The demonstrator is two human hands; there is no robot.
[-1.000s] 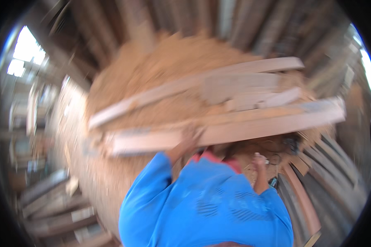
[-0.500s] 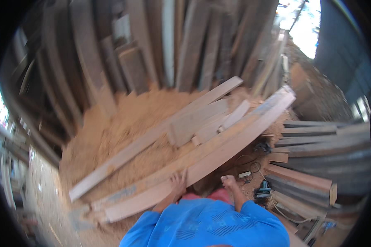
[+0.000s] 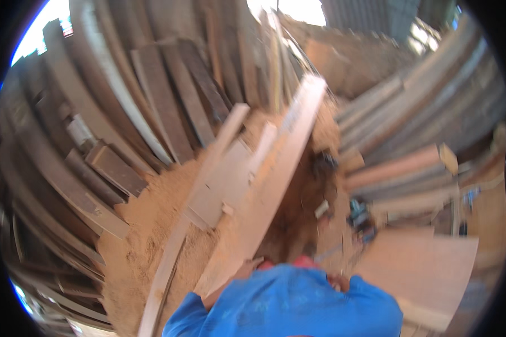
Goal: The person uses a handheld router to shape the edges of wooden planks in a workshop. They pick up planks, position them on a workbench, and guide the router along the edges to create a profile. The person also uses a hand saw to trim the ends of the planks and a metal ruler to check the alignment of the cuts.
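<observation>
A long, thick wooden beam [image 3: 281,174] runs from beside me up to the far side, its pale sawn side facing right. My left hand [image 3: 247,269] is at the beam's near right edge, close to my body; motion smears its fingers. Close against the front of my blue shirt is my right hand [image 3: 337,281], partly covered and blurred, with nothing made out in it. Left of the beam lie a narrow wooden strip [image 3: 180,241] and a flat board [image 3: 222,188], both on sawdust.
Many planks [image 3: 168,101] lean upright along the far and left sides. Sawdust [image 3: 132,247] is heaped beneath the beam. To my right are a dark green power tool [image 3: 358,213], a small pale block [image 3: 321,209], a wide board [image 3: 419,275] and stacked timber [image 3: 427,106].
The view has swung to the right, so the beam now stands steeper. My left hand has slid nearer my body, and my right hand has drawn back against my shirt.
</observation>
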